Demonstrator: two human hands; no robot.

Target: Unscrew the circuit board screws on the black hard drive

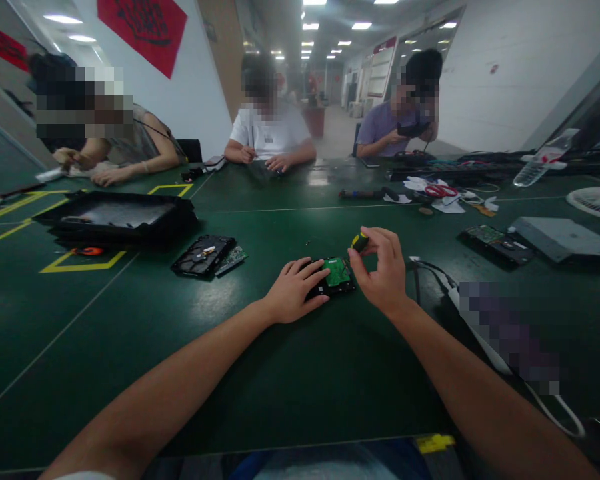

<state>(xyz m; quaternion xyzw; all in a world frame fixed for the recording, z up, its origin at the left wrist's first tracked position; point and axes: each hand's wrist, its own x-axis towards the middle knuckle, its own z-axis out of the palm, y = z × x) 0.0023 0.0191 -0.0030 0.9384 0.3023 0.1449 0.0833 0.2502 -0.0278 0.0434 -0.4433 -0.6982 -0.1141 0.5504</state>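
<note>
Resting on the hard drive near the centre of the frame: left hand, fingers spread apart over the drive's left part, thumb by its lower edge. Drive lies on the table, green board up. Right hand, right of centre: fingers pinched together on a screwdriver, handle near the drive's upper right corner. Tip contact with drive: cannot tell.

Left hand palm down, fingers spread, right hand raised, fingers pinched
</note>
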